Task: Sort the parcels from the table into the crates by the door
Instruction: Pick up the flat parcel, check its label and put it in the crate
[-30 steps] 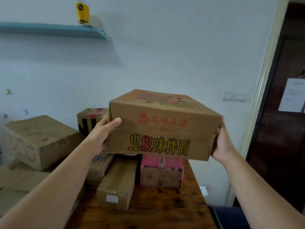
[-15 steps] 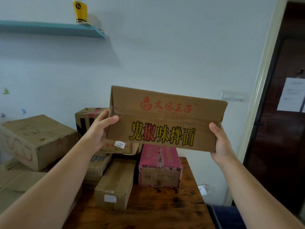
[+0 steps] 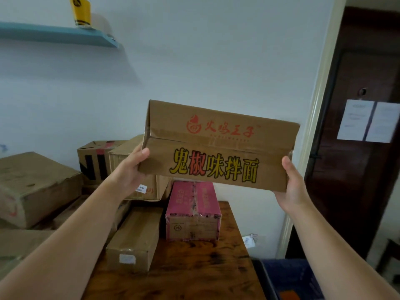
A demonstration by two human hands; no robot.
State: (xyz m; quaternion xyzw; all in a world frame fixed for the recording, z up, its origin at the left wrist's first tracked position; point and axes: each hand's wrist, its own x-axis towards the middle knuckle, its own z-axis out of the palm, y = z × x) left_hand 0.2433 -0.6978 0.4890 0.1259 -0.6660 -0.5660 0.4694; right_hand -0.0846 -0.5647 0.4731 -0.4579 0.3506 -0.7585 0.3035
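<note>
A brown cardboard noodle box with red and yellow Chinese lettering is held up in the air above the wooden table. My left hand grips its left end and my right hand grips its lower right corner. Below it stand a pink box and a long plain carton with a white label. More brown parcels are piled at the left. A dark blue crate shows at the bottom right, beside the table.
A dark wooden door with papers taped on it stands at the right. On the wall, a blue shelf carries a yellow glass. A black-striped carton leans at the back.
The noodle box has been lifted higher and tilted so its printed side faces me; its top face no longer shows. Both hands rose with it.
</note>
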